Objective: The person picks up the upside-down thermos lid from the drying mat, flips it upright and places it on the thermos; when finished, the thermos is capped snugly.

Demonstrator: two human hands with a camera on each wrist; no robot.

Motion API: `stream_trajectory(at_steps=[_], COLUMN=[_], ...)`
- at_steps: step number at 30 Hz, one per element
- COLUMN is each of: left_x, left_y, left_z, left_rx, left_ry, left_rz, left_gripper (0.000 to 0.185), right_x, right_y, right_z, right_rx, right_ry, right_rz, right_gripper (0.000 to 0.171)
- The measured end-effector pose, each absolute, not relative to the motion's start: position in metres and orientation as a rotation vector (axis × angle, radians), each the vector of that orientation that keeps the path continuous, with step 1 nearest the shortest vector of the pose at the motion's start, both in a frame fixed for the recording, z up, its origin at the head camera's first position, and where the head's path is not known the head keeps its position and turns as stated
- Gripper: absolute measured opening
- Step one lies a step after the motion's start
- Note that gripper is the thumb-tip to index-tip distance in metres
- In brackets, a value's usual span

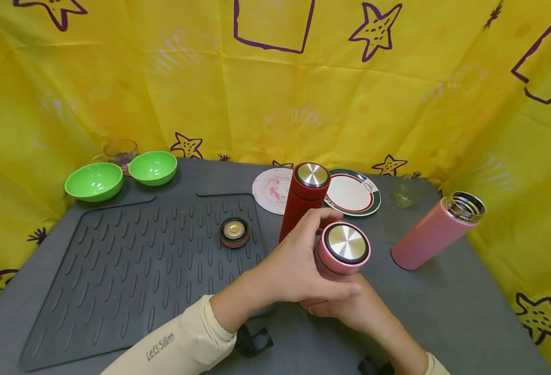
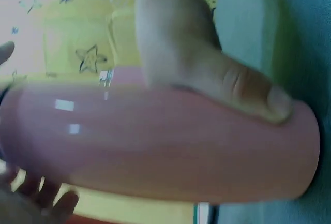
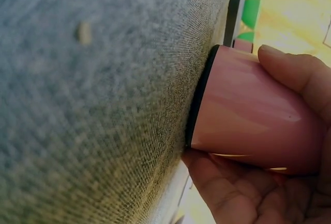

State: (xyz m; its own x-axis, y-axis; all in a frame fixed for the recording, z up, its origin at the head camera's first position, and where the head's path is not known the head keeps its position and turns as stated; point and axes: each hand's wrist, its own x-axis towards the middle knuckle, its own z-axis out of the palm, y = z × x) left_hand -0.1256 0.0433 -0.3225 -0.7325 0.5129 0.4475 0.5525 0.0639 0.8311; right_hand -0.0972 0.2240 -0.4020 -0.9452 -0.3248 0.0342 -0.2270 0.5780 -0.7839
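A pink thermos flask with a silver-topped lid [image 1: 348,244] stands upright on the table in front of me. My right hand [image 1: 350,307] grips its lower body [image 3: 253,110], with the dark base at the cloth. My left hand [image 1: 299,260] surrounds the lid loosely. In the left wrist view, its fingers [image 2: 51,198] and thumb lie on either side, slightly apart from the pink flask [image 2: 155,141]. Just behind stands a red thermos [image 1: 303,203] with its lid on. A second pink thermos [image 1: 427,237], lidless, leans at the right.
On the grey ribbed mat [image 1: 135,271] lies a thermos lid [image 1: 234,232], underside up. Two green bowls [image 1: 94,182] and a clear glass [image 1: 121,148] are at the back left. A pink plate [image 1: 268,190], a green-rimmed plate [image 1: 350,192] and another glass [image 1: 403,195] stand behind.
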Motion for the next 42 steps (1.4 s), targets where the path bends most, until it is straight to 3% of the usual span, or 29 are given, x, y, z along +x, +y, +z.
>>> stream_trajectory(at_steps=[7, 19, 25, 30, 42], left_x=[-0.116, -0.144, -0.126, -0.118, -0.134], left_y=[0.052, 0.037, 0.043, 0.049, 0.038], left_z=[-0.322, -0.328, -0.326, -0.323, -0.323], left_rx=[-0.838, -1.343, -1.122, -0.892, -1.1], left_ry=[-2.304, -2.161, -2.216, -2.186, -2.165], left_rz=[-1.599, -2.089, -1.939, -1.779, -2.021], left_gripper=[0.072, 0.067, 0.082, 0.072, 0.066], right_x=[-0.1, -0.098, -0.099, -0.099, -0.095], right_y=[0.223, 0.225, 0.223, 0.222, 0.222], right_z=[-0.404, -0.401, -0.401, -0.402, -0.4], right_rx=[-0.524, -0.328, -0.53, -0.55, -0.304], right_ry=[2.744, 2.769, 2.784, 2.803, 2.83], right_rz=[-1.23, -1.202, -1.187, -1.191, -1.143], right_gripper=[0.06, 0.074, 0.053, 0.061, 0.072])
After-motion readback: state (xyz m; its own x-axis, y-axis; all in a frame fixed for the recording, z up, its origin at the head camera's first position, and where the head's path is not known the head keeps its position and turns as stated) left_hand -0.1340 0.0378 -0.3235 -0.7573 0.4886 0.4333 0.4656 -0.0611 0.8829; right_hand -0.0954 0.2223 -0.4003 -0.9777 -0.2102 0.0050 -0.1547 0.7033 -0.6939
